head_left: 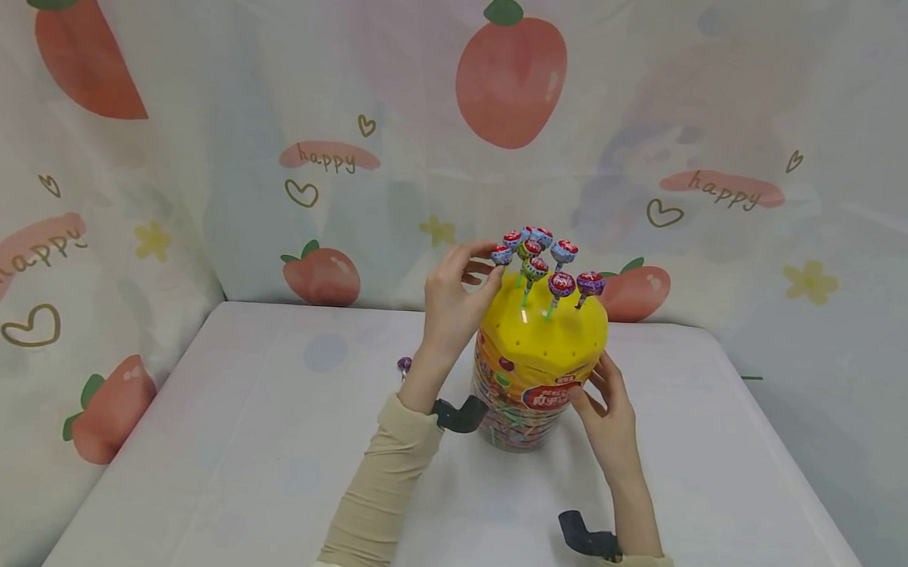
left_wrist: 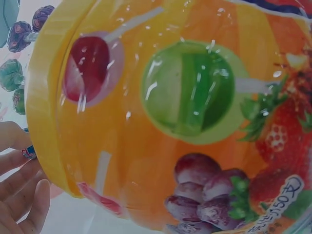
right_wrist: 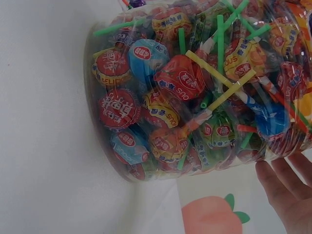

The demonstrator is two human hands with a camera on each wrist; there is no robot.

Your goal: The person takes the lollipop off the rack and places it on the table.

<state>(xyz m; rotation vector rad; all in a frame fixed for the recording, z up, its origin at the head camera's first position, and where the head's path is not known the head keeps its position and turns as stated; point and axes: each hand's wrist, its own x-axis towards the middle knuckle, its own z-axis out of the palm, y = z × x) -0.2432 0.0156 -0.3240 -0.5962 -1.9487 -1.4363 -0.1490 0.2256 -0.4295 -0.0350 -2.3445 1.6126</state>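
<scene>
A clear plastic jar of lollipops (head_left: 520, 432) stands upright, capped by a domed yellow lid (head_left: 513, 323) with small holes. Several wrapped lollipops poke up from the lid, among them a purple one (head_left: 591, 284) and a green one (head_left: 534, 270). At the lid's left edge, my left hand (head_left: 457, 288) pinches a blue lollipop (head_left: 502, 254) between thumb and fingers; its blue wrapper (left_wrist: 30, 152) shows beside the fingers in the left wrist view. Against the jar's right side rests my right hand (head_left: 607, 414), its fingers (right_wrist: 280, 183) fairly straight along the wall.
On the white table (head_left: 268, 444), a purple lollipop (head_left: 404, 364) lies left of the jar, partly behind my left forearm. A printed cloth backdrop (head_left: 401, 65) rises behind the table and along its sides. Black camera mounts (head_left: 460, 415) jut from both wrists.
</scene>
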